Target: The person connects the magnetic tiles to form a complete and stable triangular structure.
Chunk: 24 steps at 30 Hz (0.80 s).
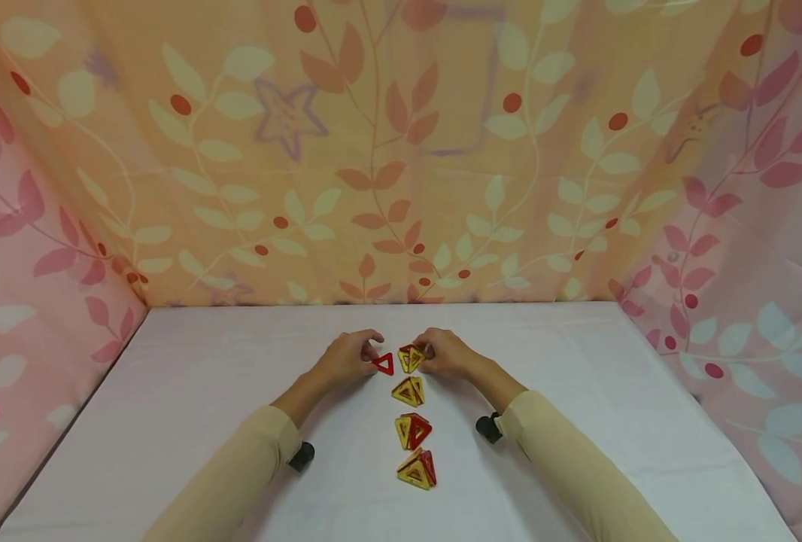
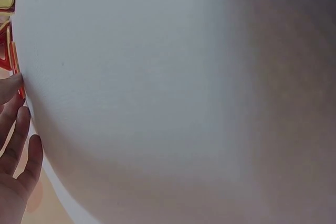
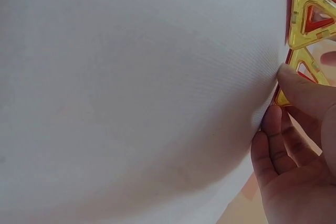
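Observation:
At the far end of a row of tile pieces, my left hand (image 1: 348, 357) pinches a red triangular tile (image 1: 390, 363) with an open centre, held by its left corner. Just right of it, my right hand (image 1: 447, 352) holds the right side of a small yellow-and-red pyramid of triangular tiles (image 1: 411, 360). A narrow gap separates the red tile from this pyramid in the head view. The left wrist view catches the red tile edge-on (image 2: 16, 59) by the thumb. In the right wrist view, thumb and fingers pinch a yellow tile (image 3: 316, 72) low on the pyramid.
Three more tile pyramids run toward the near edge: a mostly yellow one (image 1: 406, 392), a yellow-and-red one (image 1: 420, 430) and the nearest one (image 1: 416, 476). All stand on a white-covered table (image 1: 191, 391). Patterned cloth (image 1: 374, 150) encloses the back and sides.

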{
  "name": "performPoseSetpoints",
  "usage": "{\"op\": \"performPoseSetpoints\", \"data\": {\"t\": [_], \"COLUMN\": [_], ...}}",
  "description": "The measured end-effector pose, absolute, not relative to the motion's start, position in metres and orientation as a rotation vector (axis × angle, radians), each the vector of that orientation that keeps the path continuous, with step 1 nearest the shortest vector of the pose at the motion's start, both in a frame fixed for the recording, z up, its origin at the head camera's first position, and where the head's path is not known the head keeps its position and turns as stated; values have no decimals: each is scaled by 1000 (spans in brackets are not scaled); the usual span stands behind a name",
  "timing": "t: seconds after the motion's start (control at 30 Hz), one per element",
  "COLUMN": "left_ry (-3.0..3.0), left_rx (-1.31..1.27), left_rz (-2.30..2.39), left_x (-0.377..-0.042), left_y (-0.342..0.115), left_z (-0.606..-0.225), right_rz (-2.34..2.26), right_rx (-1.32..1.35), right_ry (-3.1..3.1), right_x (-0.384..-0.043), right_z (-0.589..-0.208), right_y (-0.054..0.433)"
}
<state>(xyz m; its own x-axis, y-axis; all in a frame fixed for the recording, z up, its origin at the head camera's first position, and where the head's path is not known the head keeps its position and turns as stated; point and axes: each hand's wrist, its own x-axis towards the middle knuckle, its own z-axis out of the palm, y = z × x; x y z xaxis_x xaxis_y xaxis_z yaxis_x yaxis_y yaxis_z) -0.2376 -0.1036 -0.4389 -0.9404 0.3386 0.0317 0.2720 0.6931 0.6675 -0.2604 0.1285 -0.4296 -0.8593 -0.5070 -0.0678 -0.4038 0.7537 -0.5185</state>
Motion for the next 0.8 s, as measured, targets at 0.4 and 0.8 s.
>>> {"op": "performPoseSetpoints", "data": {"t": [0.4, 0.8], "left_ry": [2803, 2778], "left_rx": [525, 521], "left_rz": [1065, 1074], "left_x": [-239, -238], "left_y": [-102, -95], "left_z": [-441, -437], "right_rz": [-736, -738], "right_rx": [-734, -761], "right_ry": [2755, 2751], "right_x": [-259, -261], "right_z": [-430, -431], "right_y": [130, 129]}}
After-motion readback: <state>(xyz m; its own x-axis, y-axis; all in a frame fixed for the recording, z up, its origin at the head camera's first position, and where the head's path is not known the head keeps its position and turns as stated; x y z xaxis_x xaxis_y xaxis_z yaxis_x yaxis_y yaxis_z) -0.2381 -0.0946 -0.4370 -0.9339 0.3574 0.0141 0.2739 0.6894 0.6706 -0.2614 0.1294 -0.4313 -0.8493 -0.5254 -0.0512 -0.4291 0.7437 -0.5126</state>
